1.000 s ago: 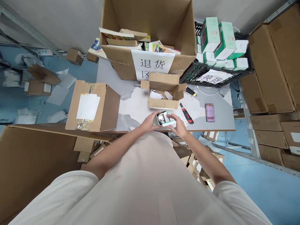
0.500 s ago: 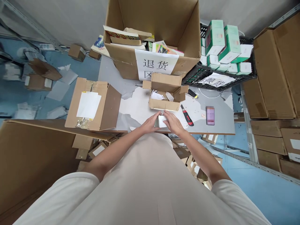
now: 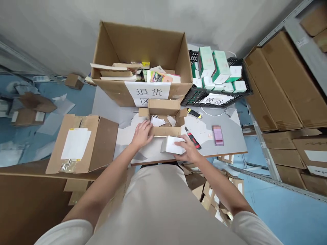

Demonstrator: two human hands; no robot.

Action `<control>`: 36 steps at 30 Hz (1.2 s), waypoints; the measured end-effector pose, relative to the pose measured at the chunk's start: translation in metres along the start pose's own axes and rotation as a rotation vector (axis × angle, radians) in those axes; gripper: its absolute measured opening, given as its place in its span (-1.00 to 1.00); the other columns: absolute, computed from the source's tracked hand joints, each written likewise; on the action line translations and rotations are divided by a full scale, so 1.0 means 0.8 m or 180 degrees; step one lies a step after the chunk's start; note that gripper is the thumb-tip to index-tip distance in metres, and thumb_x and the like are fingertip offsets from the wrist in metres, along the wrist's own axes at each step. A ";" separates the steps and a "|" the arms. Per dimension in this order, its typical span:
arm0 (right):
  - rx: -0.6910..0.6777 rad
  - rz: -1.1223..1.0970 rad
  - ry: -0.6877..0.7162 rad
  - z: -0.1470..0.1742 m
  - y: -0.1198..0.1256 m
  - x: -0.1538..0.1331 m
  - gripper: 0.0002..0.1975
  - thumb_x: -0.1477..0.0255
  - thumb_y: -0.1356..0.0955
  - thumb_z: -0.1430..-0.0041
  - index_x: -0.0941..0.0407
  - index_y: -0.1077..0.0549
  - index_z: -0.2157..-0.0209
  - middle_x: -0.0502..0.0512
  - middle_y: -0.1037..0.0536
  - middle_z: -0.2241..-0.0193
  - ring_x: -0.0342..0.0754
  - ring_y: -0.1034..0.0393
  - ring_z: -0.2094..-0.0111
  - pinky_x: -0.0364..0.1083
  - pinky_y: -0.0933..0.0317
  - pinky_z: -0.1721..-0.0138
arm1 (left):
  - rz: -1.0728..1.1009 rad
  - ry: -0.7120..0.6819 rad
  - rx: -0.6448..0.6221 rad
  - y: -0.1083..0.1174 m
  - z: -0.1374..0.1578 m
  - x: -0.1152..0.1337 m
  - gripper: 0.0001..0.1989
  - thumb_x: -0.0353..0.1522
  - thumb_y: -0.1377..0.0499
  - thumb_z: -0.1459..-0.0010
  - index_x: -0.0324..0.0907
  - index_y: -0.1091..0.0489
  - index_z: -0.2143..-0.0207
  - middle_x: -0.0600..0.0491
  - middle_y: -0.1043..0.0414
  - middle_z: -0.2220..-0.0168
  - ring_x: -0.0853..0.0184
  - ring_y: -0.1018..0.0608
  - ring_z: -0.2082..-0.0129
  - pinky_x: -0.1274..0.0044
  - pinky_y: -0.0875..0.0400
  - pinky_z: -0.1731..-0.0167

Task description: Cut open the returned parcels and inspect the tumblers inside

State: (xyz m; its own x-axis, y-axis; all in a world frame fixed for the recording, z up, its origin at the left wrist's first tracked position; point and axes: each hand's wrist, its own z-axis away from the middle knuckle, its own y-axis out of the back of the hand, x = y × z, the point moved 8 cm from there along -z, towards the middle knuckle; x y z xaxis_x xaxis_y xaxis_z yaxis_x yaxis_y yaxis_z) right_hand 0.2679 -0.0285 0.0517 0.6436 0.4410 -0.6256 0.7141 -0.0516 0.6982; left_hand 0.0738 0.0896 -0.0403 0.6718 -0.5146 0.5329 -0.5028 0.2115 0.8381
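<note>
My right hand (image 3: 188, 149) grips a small white box (image 3: 171, 145) by its right side, close to the table's front edge. My left hand (image 3: 142, 134) has its fingers stretched out at the left front corner of a small open cardboard box (image 3: 165, 131); it holds nothing, and whether it touches the carton is hard to tell. Torn white paper (image 3: 157, 121) lies inside that carton. Just right of my right hand is a red and black utility knife (image 3: 193, 138). A yellow and black cutter (image 3: 194, 113) lies behind it.
A large carton (image 3: 109, 91) of books stands at the back, beside a black crate (image 3: 187, 97) of green-and-white boxes. A taped carton (image 3: 106, 144) sits at the left. A phone (image 3: 217, 135) lies on the right of the table (image 3: 231, 146). Shelving with cartons (image 3: 283, 92) borders the right.
My left hand has left the white box and moved left and forward to the open carton's corner. The white box is now in my right hand alone. The camera view has tilted up.
</note>
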 end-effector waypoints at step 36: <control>0.3074 0.1639 -0.2164 -0.222 0.453 0.449 -0.68 0.23 -0.35 -0.14 0.05 -0.18 0.18 0.21 -0.13 0.07 0.08 -0.34 0.09 0.21 -0.21 0.02 | -0.0328 0.0415 0.0517 -0.053 -0.013 0.008 -0.80 -0.26 -0.05 -0.24 -0.09 -0.40 0.16 -0.06 -0.51 0.25 0.11 -0.53 0.19 0.25 -0.46 0.16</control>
State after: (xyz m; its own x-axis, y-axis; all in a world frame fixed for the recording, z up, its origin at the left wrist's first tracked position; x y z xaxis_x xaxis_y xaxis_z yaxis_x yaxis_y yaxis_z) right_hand 0.7089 0.2705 0.1421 0.7098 -0.3511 -0.6106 0.0683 -0.8285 0.5558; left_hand 0.1051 0.0861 -0.0717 0.7834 -0.4125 0.4648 -0.5018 0.0213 0.8647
